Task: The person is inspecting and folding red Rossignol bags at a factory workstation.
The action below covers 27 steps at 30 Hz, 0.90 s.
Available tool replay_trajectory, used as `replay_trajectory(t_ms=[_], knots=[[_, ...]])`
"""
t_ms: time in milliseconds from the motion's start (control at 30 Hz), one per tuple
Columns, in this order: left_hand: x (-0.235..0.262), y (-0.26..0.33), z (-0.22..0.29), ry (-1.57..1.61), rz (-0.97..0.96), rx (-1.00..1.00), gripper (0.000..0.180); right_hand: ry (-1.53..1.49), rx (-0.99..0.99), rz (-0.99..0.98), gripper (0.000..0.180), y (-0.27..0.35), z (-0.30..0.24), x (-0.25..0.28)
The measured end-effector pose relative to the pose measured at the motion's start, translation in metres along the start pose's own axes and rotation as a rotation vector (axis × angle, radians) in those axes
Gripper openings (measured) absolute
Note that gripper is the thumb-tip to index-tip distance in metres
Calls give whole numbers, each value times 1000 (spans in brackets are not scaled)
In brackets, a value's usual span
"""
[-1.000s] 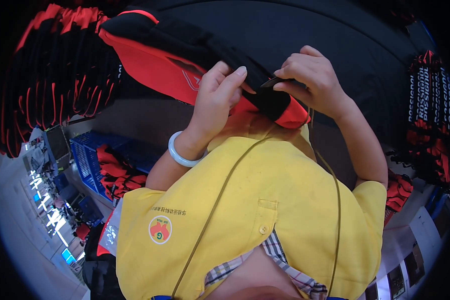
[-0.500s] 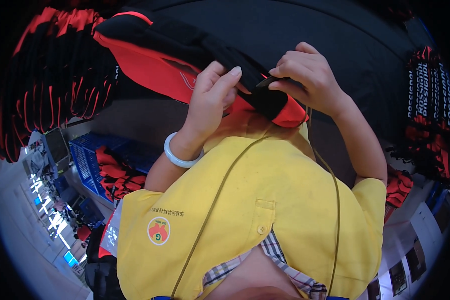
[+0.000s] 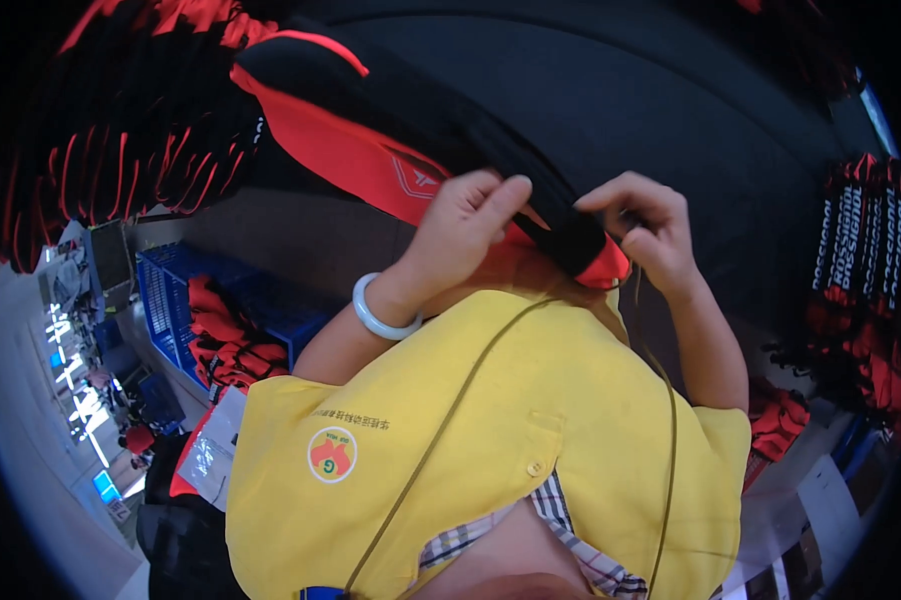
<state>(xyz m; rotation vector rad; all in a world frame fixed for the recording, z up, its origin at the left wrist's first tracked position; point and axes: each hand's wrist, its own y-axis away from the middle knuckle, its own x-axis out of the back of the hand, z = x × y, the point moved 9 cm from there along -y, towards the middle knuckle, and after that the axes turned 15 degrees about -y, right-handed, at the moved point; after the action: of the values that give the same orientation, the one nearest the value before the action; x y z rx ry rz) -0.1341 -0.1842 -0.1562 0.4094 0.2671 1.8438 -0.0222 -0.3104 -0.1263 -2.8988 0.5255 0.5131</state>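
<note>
Head view, looking down your front: you hold a red and black garment [image 3: 390, 150] up across the upper middle of the frame, its long body running from the upper left down to a narrow end near centre right. Your left hand [image 3: 465, 225] sits just left of centre, fingers curled together over the garment's lower edge, thumb on the near side, pinching the cloth. A pale bangle [image 3: 380, 315] rings that wrist. Your right hand [image 3: 645, 230] is right of centre, fingers bent and pinching the narrow black end of the garment, where a red tip shows just below the fingers. The two hands are near each other, with a short stretch of black cloth between them.

Your yellow shirt [image 3: 530, 440] fills the lower middle, with a round badge [image 3: 332, 453] on its left part and a thin cord [image 3: 440, 440] running up it. A blue crate [image 3: 185, 290] holding more red and black cloth sits at the left. Black and red hanging pieces [image 3: 860, 270] crowd the right edge.
</note>
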Motion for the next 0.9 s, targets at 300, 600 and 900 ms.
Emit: replay_trajectory(t_ms=[300,600,900], knots=[[-17,19,14,-116,-54,-314,26,393,133,135,22,-32,-17,-45],[158,140,92,-598,952,-638,34,398,-82,67,27,-30,8,-54],[182,28,63,-140,792,-625,65,414,50,372,24,-40,6,23]])
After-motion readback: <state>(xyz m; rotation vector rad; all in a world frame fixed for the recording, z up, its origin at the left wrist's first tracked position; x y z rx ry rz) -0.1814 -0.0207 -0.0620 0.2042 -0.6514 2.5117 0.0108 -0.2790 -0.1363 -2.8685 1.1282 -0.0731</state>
